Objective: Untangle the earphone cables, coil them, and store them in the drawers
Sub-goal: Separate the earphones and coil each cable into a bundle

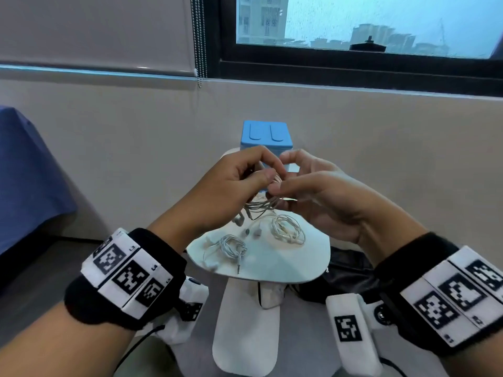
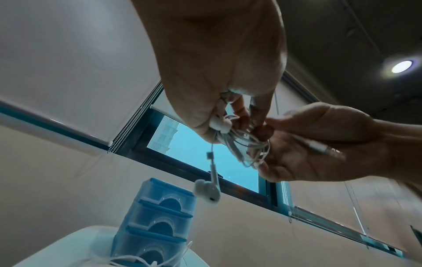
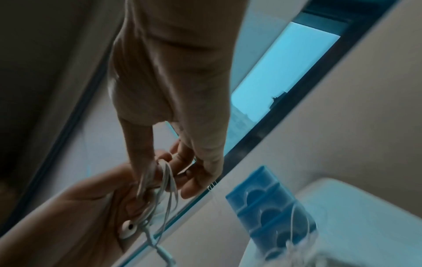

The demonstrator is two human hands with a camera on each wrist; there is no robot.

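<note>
My two hands meet above the small white table [image 1: 304,265], both holding one white earphone cable [image 1: 261,206]. My left hand [image 1: 268,172] pinches the looped bundle [image 2: 246,146], and one earbud [image 2: 206,191] dangles below it. A second earbud [image 3: 128,230] rests against the left palm. My right hand [image 1: 280,183] grips the strands [image 3: 164,180] with thumb and fingers, and the plug end [image 2: 319,147] lies across its palm. Two other coiled earphones [image 1: 231,248] [image 1: 287,228] lie on the table. The blue drawer unit [image 1: 265,134] stands behind the hands with its drawers [image 2: 160,216] pushed in.
A wall and a dark-framed window rise right behind the table. A blue cloth [image 1: 27,172] covers something at the far left. A black bag-like thing [image 1: 351,268] lies low to the right of the table. Loose earbuds [image 1: 253,231] sit mid-table.
</note>
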